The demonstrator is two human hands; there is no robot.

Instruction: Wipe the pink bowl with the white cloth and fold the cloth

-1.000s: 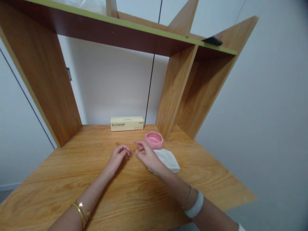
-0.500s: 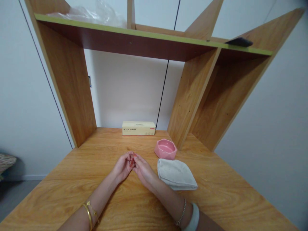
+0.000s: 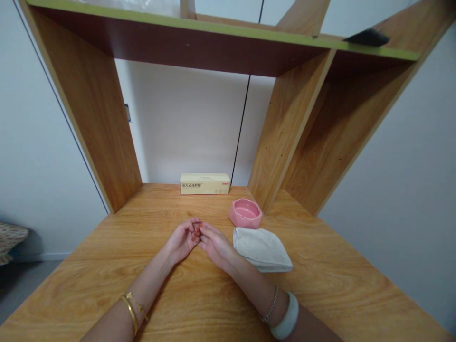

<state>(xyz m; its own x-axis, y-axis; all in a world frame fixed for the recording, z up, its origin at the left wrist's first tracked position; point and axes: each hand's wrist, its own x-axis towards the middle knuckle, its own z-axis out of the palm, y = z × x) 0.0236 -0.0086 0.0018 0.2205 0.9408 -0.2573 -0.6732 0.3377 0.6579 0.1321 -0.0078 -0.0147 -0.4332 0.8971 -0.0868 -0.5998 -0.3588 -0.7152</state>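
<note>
My left hand point(image 3: 182, 239) and my right hand point(image 3: 214, 243) rest together on the wooden desk point(image 3: 149, 294), fingertips touching, fingers curled inward. Nothing shows between the fingers. A folded white cloth point(image 3: 261, 249) lies just right of my right hand. Behind the cloth sits a pink ceramic bowl point(image 3: 245, 213). A long cream box point(image 3: 204, 183) lies at the back of the desk against the wall. A gold bangle is on my left wrist, a pale bangle and a thin chain on my right.
Wooden uprights stand at the left point(image 3: 96, 118) and right point(image 3: 285, 128) of the desk, under a shelf with a green edge point(image 3: 199, 28). A dark object point(image 3: 366, 38) lies on the shelf at the right. The desk's right edge drops off beside the wall.
My hands came together from slightly apart a second ago and now touch at the fingertips. The view shifted to the left, so the cloth and bowl sit further right in the picture.
</note>
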